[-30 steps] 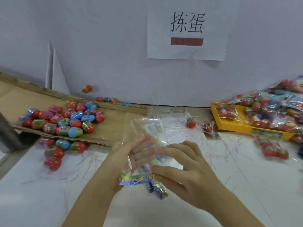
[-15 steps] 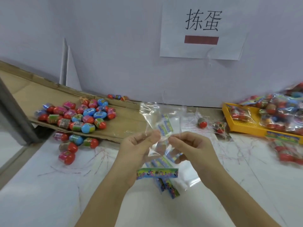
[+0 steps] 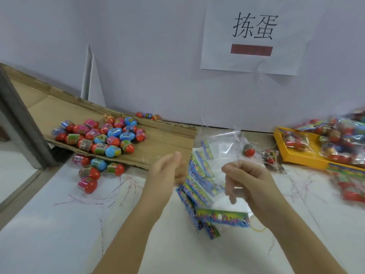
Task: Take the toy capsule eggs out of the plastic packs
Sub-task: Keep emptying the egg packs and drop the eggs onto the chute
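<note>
Several emptied packs [image 3: 203, 186] lie nearest, fanned on the white table [image 3: 59, 224] between the two forearms. Their printed header strips run roughly from near right to far left.

Both hands hang just above them. The left hand [image 3: 166, 173] is blurred; its thumb stands up and its fingers curl loosely, with nothing seen in them. The right hand [image 3: 250, 180] has its fingers curled in and its thumb against the forefinger. A wisp of clear film seems to rise from there, but I cannot tell whether it is pinched or merely lies behind.

Just beyond the right hand is a crumpled clear bag [image 3: 219, 143]. Beside it stands a lone egg [image 3: 249, 150], red end down, apparently wrapped in film.

Farther off on the left, the cardboard sheet [image 3: 167, 143] carries the loose eggs [image 3: 106, 135] already freed, and a few have spilled onto the table at its near edge. Farther off on the right, the yellow tray [image 3: 304, 161] holds the full packs [image 3: 333, 137] in a heap, with more on the table in front of it.

No full pack is in either hand, so the next move looks like fetching a fresh one. That turns on one fact: the unopened packs all lie to the right and slightly beyond, much nearer the right hand than the left. Their long axes are too blurred to read.
</note>
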